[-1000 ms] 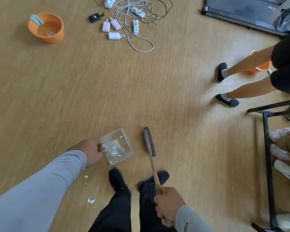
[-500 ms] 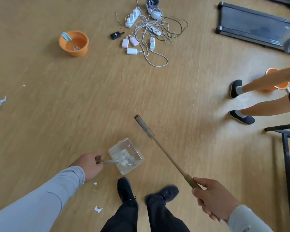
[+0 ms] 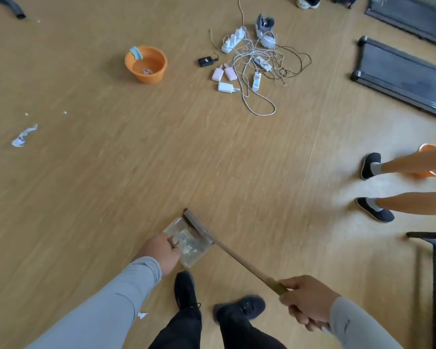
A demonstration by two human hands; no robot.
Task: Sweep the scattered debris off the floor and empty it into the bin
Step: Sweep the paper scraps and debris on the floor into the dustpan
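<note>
Clear plastic forms the small square dustpan [image 3: 188, 241], which the left hand [image 3: 161, 251] holds by its short handle, fingers curled round it, low over the pale wood-grain floor [image 3: 111, 185]; a few white scraps already lie inside the pan. The right hand [image 3: 306, 302] is clenched round the long wooden handle of the broom [image 3: 239, 258], whose narrow dark head lies along the pan's far right edge, touching or nearly touching it. Debris is still loose: a crumpled white-and-blue paper scrap [image 3: 23, 136] lies well away to the left with small crumbs near it, and a small white paper bit [image 3: 142, 315] sits just beside the left sleeve, behind the pan. The round orange plastic basin [image 3: 146, 64], which seems to serve as the bin, stands far ahead, near a tangle of white chargers and cables [image 3: 252, 64]. To do this step well, I judge the pan's lip should press flat on the floor so scraps do not slide beneath it, and the broom should draw short, light strokes toward the opening. Keeping the pan level on the way to the basin would stop the light paper spilling, and steering wide of the cables and of the bystander's dark shoes [image 3: 370, 187] at right seems wise.
</note>
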